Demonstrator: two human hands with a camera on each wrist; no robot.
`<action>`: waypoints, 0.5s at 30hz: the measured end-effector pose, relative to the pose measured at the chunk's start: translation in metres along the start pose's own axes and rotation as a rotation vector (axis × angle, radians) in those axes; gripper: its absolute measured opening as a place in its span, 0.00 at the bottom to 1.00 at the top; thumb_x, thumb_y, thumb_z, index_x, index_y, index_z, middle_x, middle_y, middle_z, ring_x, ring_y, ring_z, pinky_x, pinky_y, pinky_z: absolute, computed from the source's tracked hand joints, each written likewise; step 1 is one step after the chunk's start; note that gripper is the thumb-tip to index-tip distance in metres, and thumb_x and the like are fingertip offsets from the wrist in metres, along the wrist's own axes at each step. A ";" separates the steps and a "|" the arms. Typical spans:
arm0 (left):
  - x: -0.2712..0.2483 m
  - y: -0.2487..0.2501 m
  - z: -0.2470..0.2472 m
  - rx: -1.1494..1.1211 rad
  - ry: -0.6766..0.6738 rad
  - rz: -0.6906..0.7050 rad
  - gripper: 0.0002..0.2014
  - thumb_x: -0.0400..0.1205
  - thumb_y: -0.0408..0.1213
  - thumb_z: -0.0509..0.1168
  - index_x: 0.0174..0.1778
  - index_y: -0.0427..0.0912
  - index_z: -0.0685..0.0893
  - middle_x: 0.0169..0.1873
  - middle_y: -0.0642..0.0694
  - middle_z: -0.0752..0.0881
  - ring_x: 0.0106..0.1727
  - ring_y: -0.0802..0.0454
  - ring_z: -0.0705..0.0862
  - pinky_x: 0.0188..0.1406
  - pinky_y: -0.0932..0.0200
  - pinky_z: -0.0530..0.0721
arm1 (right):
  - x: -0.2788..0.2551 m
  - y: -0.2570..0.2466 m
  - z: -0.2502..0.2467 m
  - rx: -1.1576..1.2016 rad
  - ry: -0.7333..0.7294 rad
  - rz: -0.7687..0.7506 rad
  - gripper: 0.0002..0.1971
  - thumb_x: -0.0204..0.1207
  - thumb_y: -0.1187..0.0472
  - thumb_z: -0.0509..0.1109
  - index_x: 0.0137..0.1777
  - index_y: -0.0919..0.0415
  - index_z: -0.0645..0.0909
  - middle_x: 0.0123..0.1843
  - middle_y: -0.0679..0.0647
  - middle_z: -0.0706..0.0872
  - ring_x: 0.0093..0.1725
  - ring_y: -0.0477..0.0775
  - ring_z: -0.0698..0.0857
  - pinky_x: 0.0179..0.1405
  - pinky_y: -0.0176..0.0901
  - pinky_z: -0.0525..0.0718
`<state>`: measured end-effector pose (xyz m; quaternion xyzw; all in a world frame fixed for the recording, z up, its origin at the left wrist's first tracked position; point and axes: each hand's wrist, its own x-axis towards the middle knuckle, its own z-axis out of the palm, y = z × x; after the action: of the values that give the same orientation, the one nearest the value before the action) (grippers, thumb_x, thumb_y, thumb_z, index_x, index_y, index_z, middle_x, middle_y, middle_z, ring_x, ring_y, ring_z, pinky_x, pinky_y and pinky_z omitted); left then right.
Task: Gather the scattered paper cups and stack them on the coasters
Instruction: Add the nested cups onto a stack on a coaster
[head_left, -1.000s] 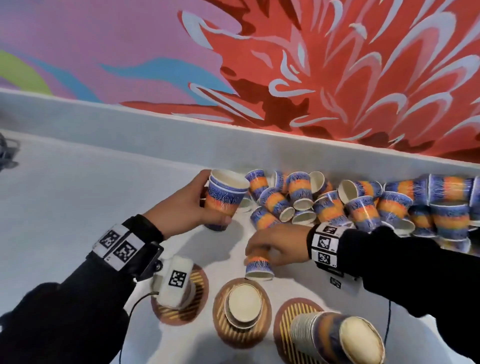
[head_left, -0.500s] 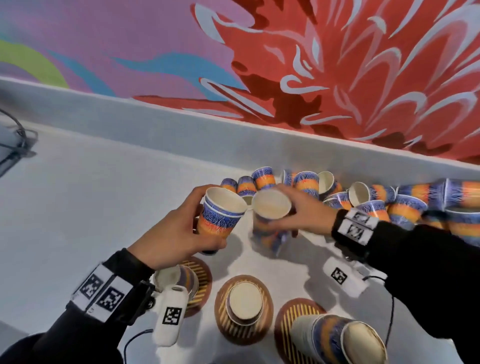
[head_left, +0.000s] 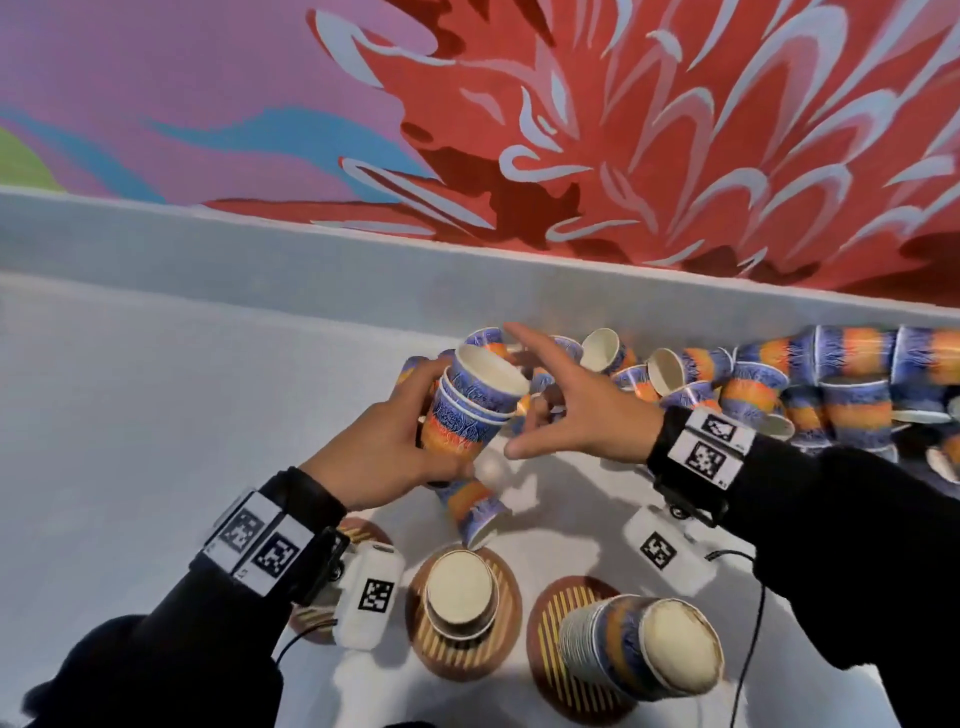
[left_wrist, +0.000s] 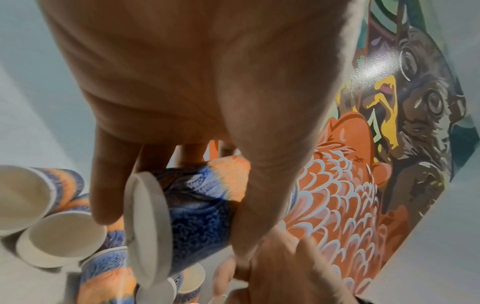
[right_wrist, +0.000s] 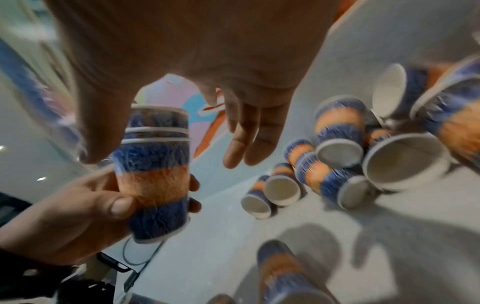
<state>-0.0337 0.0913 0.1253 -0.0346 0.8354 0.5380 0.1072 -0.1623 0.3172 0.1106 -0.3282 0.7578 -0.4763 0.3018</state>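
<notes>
Nested cups upright in the left hand; loose cups lie just past the empty right hand.

The left hand (head_left: 387, 447) grips a small nested stack (head_left: 470, 402), mouths up, long axis near vertical and tipped right. The right hand (head_left: 582, 415), fingers spread and holding nothing, hovers just beside it; the scattered cups (head_left: 753, 384) lie on their sides to its far right, so the right hand is nearer. Near edge: coasters (head_left: 462, 660) bearing upside-down stacks on a pale table (head_left: 156, 395) below a painted wall (head_left: 675, 130).
</notes>
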 end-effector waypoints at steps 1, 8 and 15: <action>-0.002 -0.003 0.000 -0.012 0.010 -0.015 0.49 0.65 0.48 0.83 0.81 0.68 0.67 0.66 0.53 0.85 0.55 0.54 0.92 0.46 0.52 0.94 | 0.003 0.011 0.003 -0.040 -0.042 0.057 0.59 0.60 0.40 0.89 0.89 0.41 0.59 0.80 0.45 0.75 0.45 0.40 0.87 0.50 0.44 0.90; -0.015 -0.027 -0.009 0.015 0.120 -0.106 0.46 0.70 0.41 0.85 0.78 0.68 0.65 0.60 0.52 0.89 0.53 0.54 0.93 0.53 0.49 0.94 | 0.019 0.068 0.047 -0.371 -0.479 0.372 0.49 0.75 0.38 0.81 0.89 0.40 0.55 0.75 0.57 0.82 0.66 0.59 0.87 0.65 0.56 0.87; -0.033 -0.038 -0.009 -0.024 0.226 -0.134 0.46 0.72 0.38 0.85 0.80 0.65 0.64 0.60 0.53 0.89 0.52 0.58 0.92 0.51 0.53 0.94 | 0.042 0.083 0.074 -0.996 -0.620 -0.204 0.55 0.70 0.53 0.85 0.87 0.29 0.52 0.92 0.58 0.53 0.82 0.67 0.71 0.76 0.63 0.79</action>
<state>0.0034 0.0651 0.1019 -0.1521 0.8315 0.5322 0.0477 -0.1477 0.2730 0.0016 -0.6253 0.7312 0.0281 0.2713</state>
